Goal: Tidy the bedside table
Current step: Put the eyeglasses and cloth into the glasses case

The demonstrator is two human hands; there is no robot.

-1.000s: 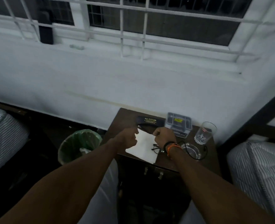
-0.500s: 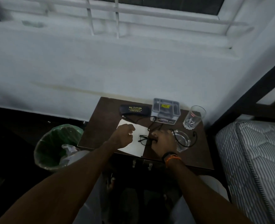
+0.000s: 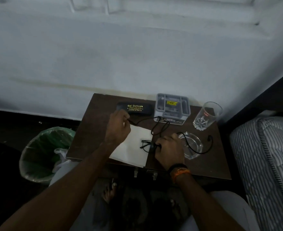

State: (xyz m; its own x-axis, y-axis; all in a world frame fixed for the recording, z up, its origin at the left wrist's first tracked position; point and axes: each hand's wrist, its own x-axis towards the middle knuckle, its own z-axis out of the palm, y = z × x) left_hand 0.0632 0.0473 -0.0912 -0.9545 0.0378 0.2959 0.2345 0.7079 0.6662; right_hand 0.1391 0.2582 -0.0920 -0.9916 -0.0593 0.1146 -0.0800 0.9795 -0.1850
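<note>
Two hands work over the dark bedside table (image 3: 90, 130). From the head camera, the left hand (image 3: 118, 129) pinches one end of a black cable (image 3: 160, 127) beside the glasses case (image 3: 135, 108), fingers closed on it. The right hand (image 3: 169, 150) grips the glasses (image 3: 145, 145) (lying on white paper (image 3: 134, 147)), next to a glass ashtray (image 3: 193, 145).

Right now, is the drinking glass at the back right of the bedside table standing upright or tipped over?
Upright. The drinking glass stands on its thick base on the bedside table, with its open rim facing up.
</note>
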